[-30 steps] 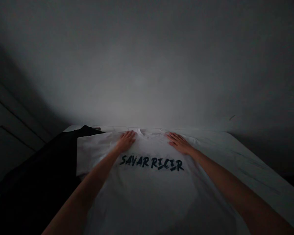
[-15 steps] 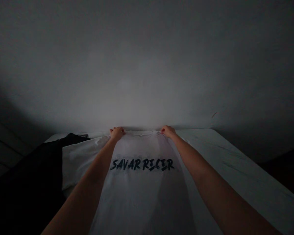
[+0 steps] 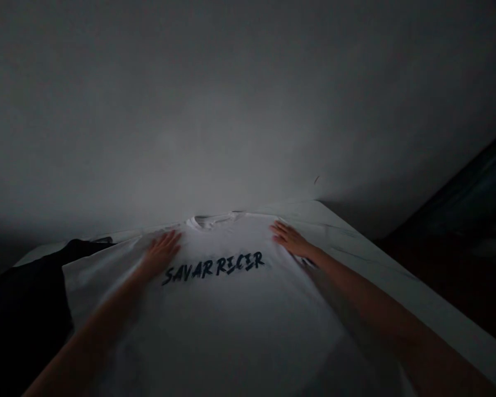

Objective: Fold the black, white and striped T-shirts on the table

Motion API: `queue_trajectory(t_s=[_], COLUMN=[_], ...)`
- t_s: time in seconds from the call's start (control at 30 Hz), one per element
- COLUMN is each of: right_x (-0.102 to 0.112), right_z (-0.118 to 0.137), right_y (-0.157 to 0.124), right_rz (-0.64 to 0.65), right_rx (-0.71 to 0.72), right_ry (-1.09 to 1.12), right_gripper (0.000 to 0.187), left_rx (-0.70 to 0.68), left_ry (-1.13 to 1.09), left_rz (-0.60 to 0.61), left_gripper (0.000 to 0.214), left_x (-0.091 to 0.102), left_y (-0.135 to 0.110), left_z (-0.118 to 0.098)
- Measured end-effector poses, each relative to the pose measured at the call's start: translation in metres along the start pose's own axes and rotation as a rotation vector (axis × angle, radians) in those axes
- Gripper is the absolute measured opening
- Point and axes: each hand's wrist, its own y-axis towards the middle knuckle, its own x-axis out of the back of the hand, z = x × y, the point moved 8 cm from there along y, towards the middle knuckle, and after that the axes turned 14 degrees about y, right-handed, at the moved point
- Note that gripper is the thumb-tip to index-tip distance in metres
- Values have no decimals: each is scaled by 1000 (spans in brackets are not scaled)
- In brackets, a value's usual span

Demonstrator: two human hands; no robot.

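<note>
A white T-shirt (image 3: 231, 325) lies spread out with its neckline at the far end, dark lettering reading "SAVAR RECER" across the chest. Flat on its left shoulder area rests my left hand (image 3: 162, 251), fingers spread. My right hand (image 3: 290, 238) touches the opposite shoulder near the shirt's edge, its fingers stretched out. Neither hand grips the cloth. The left sleeve fans out toward the dark cloth, while my right forearm covers part of the right side.
Beneath the shirt is a white marbled table (image 3: 380, 270), its far edge along a grey wall (image 3: 240, 110). Black cloth (image 3: 25, 309) lies at the left. A dark slanted shape (image 3: 471, 187) is at the right; the room is dim.
Both hands have let go of the neckline, moved apart and nearer, and now lie flat on the shirt. The neckline shows open, and the view has turned slightly right.
</note>
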Motion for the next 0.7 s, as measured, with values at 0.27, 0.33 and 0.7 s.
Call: queue_trajectory(t_s=[0.27,0.33,0.7], right_x=[78,56,0], right_z=[-60,2,56], right_y=[-71,-66,-140], right_rz=[-189,-158,-97], right_rx=[-422,-234,-104], right_ry=[-173,-125,-94], right_gripper=[52,52,58], left_rx=[222,214,249], left_ry=[201,110,115], left_rz=[16,6,210], left_gripper=[55,61,53], left_x=[59,73,77], left_y=[-35,-49,-205], left_z=[-2,-58,-42])
